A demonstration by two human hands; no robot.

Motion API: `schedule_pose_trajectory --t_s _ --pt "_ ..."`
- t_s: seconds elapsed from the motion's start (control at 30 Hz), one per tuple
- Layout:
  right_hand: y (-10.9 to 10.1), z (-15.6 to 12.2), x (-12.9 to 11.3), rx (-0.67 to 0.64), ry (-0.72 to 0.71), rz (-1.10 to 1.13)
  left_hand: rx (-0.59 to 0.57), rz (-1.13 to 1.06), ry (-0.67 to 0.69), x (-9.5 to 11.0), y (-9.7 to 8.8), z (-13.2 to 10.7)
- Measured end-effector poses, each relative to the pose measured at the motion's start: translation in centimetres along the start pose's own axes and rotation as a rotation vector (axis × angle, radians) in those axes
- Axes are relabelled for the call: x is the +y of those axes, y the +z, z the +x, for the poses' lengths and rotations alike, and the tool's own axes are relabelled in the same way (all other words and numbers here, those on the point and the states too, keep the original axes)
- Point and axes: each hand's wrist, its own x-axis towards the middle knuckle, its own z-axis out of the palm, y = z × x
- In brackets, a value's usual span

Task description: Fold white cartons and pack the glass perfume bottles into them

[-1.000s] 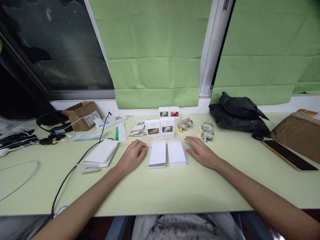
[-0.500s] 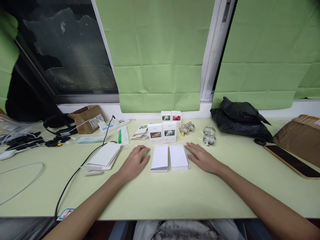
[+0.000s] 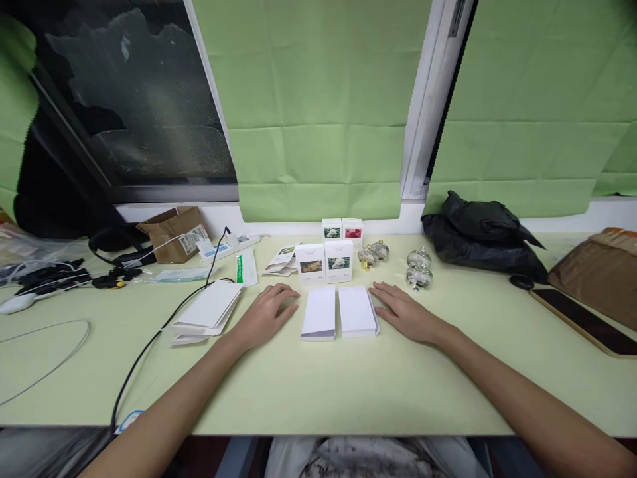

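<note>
My left hand (image 3: 269, 315) rests palm down on the table, fingers relaxed and apart, holding nothing. Just right of it lies a flat white folded carton (image 3: 318, 313). A second white folded carton (image 3: 357, 311) lies beside the first, with a flap at its right edge. Next to that flap my right hand (image 3: 404, 312) lies flat with its fingers stretched out and nothing in them. Behind the cartons stand two upright white boxes, one with a yellow flower picture (image 3: 312, 265) and one with a white flower picture (image 3: 339, 261).
Two more small boxes (image 3: 342, 230) stand farther back. Silver glass-like ornaments (image 3: 373, 252) and another pair (image 3: 419, 269) sit to the right. Folded white cartons (image 3: 209, 309) and a black cable (image 3: 149, 345) lie left. A phone (image 3: 587, 320) and black bag (image 3: 482, 242) are right.
The view has shifted slightly. Both hands and the cartons stay in place on the table.
</note>
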Motion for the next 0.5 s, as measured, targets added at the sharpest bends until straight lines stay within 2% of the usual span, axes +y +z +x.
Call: schedule_pose_trajectory --t_s 0.17,0.33,0.4,0.43,0.5 --pt "0.1 0.1 0.0 0.005 -0.01 -0.004 0.058 0.027 -0.042 0.1 0.0 0.8" --pt "0.4 0.2 0.4 0.016 -0.023 0.004 0.091 0.076 -0.228 0.7 -2.7 3.9" --pt "0.4 0.2 0.5 0.026 -0.027 0.011 0.189 0.081 -0.252 0.8 -3.5 5.5" --pt "0.5 0.2 0.5 0.029 -0.028 0.013 0.275 0.06 -0.256 0.8 -3.6 6.2" --pt "0.5 0.2 0.6 0.028 -0.028 0.014 0.44 -0.094 -0.231 0.6 -3.3 7.4"
